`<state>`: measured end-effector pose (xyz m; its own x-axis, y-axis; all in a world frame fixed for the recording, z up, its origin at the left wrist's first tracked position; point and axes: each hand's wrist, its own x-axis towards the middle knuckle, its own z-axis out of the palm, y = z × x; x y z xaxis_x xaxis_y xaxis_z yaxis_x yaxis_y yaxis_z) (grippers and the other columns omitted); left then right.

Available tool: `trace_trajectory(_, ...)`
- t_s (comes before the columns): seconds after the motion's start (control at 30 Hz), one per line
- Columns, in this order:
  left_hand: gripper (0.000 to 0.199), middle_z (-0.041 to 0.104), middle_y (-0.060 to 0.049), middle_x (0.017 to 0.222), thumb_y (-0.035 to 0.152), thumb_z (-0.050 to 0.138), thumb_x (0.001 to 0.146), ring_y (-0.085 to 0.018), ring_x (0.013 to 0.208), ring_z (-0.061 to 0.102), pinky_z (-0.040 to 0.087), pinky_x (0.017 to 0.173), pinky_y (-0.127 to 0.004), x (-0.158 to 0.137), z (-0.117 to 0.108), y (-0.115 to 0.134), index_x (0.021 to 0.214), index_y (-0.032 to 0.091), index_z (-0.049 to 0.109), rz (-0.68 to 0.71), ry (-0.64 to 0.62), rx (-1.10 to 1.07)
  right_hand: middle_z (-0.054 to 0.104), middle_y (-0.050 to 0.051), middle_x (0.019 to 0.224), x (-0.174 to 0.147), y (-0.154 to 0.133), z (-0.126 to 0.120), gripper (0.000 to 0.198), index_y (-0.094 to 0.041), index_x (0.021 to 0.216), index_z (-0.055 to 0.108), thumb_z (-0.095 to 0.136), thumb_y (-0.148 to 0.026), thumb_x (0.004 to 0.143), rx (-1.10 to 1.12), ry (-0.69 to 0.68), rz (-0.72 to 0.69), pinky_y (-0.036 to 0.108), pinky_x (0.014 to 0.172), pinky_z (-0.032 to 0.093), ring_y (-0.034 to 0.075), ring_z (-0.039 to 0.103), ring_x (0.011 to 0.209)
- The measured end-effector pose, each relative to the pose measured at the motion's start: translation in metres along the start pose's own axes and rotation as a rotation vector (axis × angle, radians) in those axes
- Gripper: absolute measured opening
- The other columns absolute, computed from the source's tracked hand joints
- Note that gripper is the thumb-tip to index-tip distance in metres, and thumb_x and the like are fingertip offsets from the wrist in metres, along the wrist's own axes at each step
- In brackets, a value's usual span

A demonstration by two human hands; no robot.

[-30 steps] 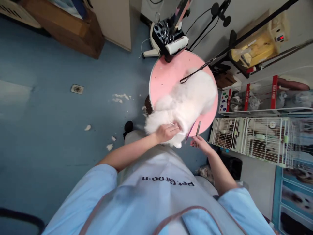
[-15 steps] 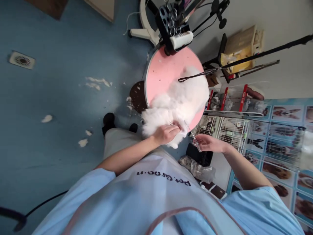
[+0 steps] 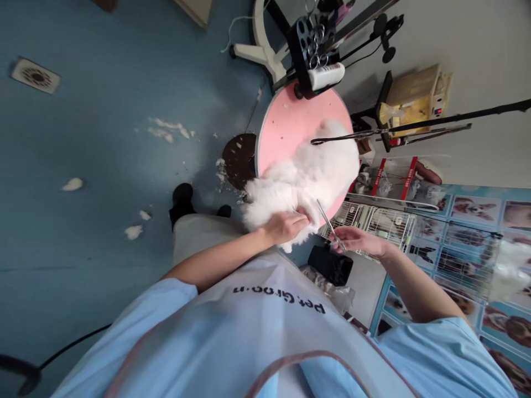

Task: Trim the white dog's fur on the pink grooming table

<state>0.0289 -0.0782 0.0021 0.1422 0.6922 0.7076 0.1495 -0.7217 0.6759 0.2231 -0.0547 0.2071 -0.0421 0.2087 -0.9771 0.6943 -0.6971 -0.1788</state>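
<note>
A fluffy white dog is on a round pink grooming table, its near end close to my apron. My left hand is closed on the dog's white fur at the near end; the exact part gripped is hidden by my fingers. In my right hand, just right of the dog, is a pair of scissors. Their blades point up and left, with the tips close beside the fur. A thin black grooming loop reaches over the dog's back.
At the table's far edge a black holder carries several scissors and a white bottle. White cages stand to the right. A dark round stool and fur clumps are on the blue floor.
The view has shifted slightly, moving the table a little right in the picture. The scissors have turned a little in my right hand. My left hand keeps its grip on the fur.
</note>
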Motion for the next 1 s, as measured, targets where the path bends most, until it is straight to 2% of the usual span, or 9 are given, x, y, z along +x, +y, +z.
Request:
trace_trajectory(0.07, 0.02, 0.069, 0.001, 0.075, 0.004, 0.047, 0.089, -0.01, 0.07, 0.067, 0.051, 0.062, -0.022, 0.0, 0.0, 0.0, 0.085, 0.016, 0.062, 0.002, -0.027, -0.003, 0.067, 0.005, 0.09, 0.0, -0.012, -0.001, 0.045, -0.017, 0.102, 0.063, 0.077, -0.045, 0.069, -0.093, 0.009, -0.011, 0.029, 0.072, 0.048, 0.017, 0.06, 0.08)
trace_trajectory(0.2, 0.021, 0.07, 0.0, 0.078, 0.004, 0.046, 0.091, -0.011, 0.072, 0.068, 0.052, 0.064, -0.022, 0.001, 0.0, 0.0, 0.087, 0.015, 0.064, 0.0, -0.07, -0.025, 0.062, 0.0, 0.073, -0.004, -0.037, -0.005, 0.033, -0.016, 0.094, 0.064, 0.068, -0.042, 0.074, -0.302, -0.038, 0.067, 0.026, 0.062, 0.041, 0.015, 0.054, 0.067)
trace_trajectory(0.3, 0.022, 0.072, -0.002, 0.084, 0.007, 0.045, 0.093, -0.011, 0.075, 0.068, 0.053, 0.066, -0.023, 0.002, 0.0, 0.001, 0.089, 0.015, 0.065, -0.011, -0.11, -0.036, 0.062, 0.001, 0.078, -0.007, -0.057, -0.006, 0.032, -0.017, 0.095, 0.061, 0.065, -0.041, 0.073, -0.408, -0.005, 0.102, 0.026, 0.064, 0.04, 0.015, 0.055, 0.071)
trace_trajectory(0.43, 0.021, 0.07, -0.001, 0.08, 0.007, 0.046, 0.092, -0.012, 0.074, 0.067, 0.053, 0.066, -0.024, 0.003, 0.002, 0.002, 0.09, 0.015, 0.066, -0.026, -0.104, -0.028, 0.053, -0.003, 0.068, -0.007, -0.079, -0.004, 0.016, -0.02, 0.078, 0.055, 0.061, -0.033, 0.072, -0.569, 0.006, 0.133, 0.025, 0.058, 0.034, 0.012, 0.046, 0.064)
trace_trajectory(0.5, 0.022, 0.069, -0.001, 0.079, 0.006, 0.046, 0.091, -0.012, 0.074, 0.067, 0.052, 0.066, -0.024, 0.003, 0.002, 0.002, 0.092, 0.016, 0.066, -0.033, -0.106, -0.026, 0.049, -0.004, 0.064, -0.007, -0.086, -0.004, 0.014, -0.02, 0.075, 0.054, 0.06, -0.032, 0.072, -0.599, 0.006, 0.154, 0.025, 0.056, 0.032, 0.012, 0.042, 0.061)
trace_trajectory(0.63, 0.021, 0.07, -0.002, 0.081, 0.007, 0.045, 0.091, -0.012, 0.073, 0.067, 0.052, 0.063, -0.024, 0.005, 0.001, 0.002, 0.092, 0.015, 0.065, -0.044, -0.137, -0.063, 0.056, -0.001, 0.073, -0.004, -0.093, -0.004, 0.022, -0.019, 0.085, 0.058, 0.063, -0.037, 0.072, -0.659, 0.03, 0.172, 0.026, 0.058, 0.035, 0.014, 0.047, 0.066)
trace_trajectory(0.73, 0.021, 0.07, -0.001, 0.08, 0.007, 0.045, 0.091, -0.012, 0.072, 0.067, 0.051, 0.062, -0.024, 0.006, 0.001, 0.002, 0.091, 0.015, 0.064, -0.052, -0.14, -0.074, 0.053, -0.002, 0.069, -0.002, -0.095, -0.005, 0.015, -0.02, 0.078, 0.054, 0.061, -0.032, 0.071, -0.765, 0.047, 0.197, 0.027, 0.058, 0.032, 0.014, 0.045, 0.064)
trace_trajectory(0.83, 0.02, 0.071, -0.001, 0.082, 0.006, 0.046, 0.091, -0.012, 0.072, 0.068, 0.05, 0.062, -0.024, 0.008, 0.001, 0.003, 0.092, 0.016, 0.065, -0.054, -0.111, -0.083, 0.047, -0.003, 0.064, -0.003, -0.097, -0.007, 0.009, -0.021, 0.073, 0.052, 0.058, -0.028, 0.071, -0.754, 0.039, 0.212, 0.027, 0.056, 0.03, 0.013, 0.041, 0.06)
trace_trajectory(1.0, 0.021, 0.071, -0.001, 0.081, 0.008, 0.045, 0.092, -0.012, 0.071, 0.067, 0.049, 0.06, -0.025, 0.009, 0.001, 0.003, 0.085, 0.015, 0.063, -0.059, -0.149, -0.1, 0.057, 0.0, 0.078, -0.005, -0.098, -0.007, 0.024, -0.019, 0.086, 0.056, 0.061, -0.038, 0.073, -0.604, 0.033, 0.172, 0.027, 0.062, 0.037, 0.015, 0.049, 0.068)
